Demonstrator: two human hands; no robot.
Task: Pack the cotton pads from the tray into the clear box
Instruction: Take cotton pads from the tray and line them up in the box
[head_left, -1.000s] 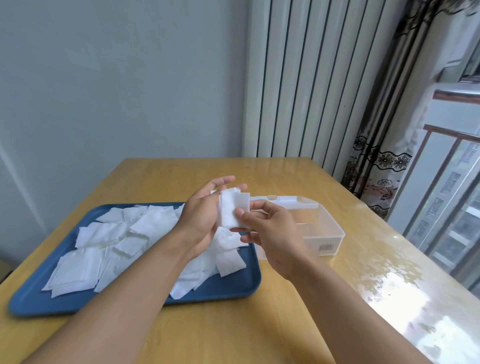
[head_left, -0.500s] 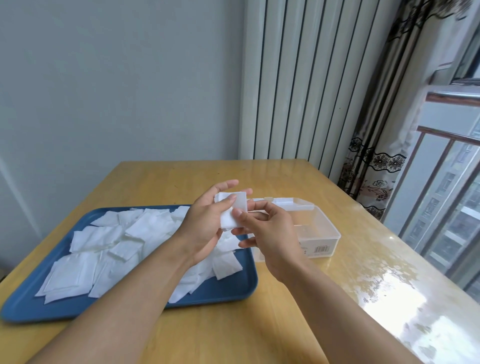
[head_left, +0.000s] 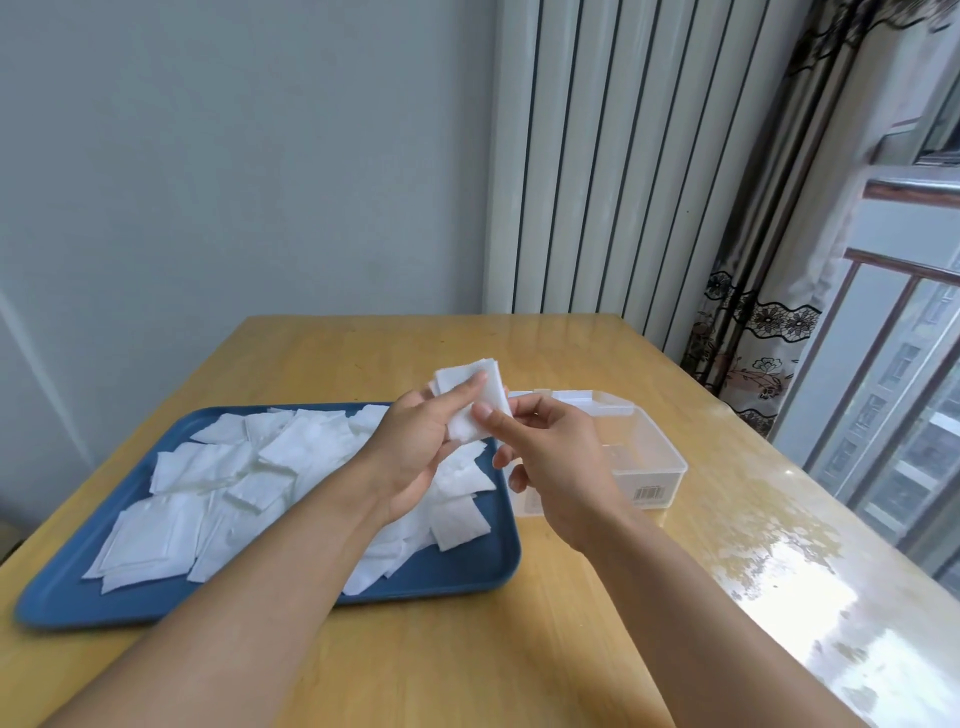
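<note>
Item: small stack of cotton pads (head_left: 475, 397), held in the air above the right end of the blue tray (head_left: 457, 574). Left hand (head_left: 415, 452) grips the stack, thumb across its front; right hand (head_left: 553, 467) pinches its right edge. Loose pads (head_left: 234, 488) heaped in the tray. Clear box (head_left: 649, 457) just right of the tray, on the wooden table (head_left: 467, 665).

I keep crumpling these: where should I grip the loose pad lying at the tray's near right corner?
Judging by its pose, pinch the cotton pad at its right edge, coming from the right above the blue tray: that side lies bare, while its left tucks under the pile.
</note>
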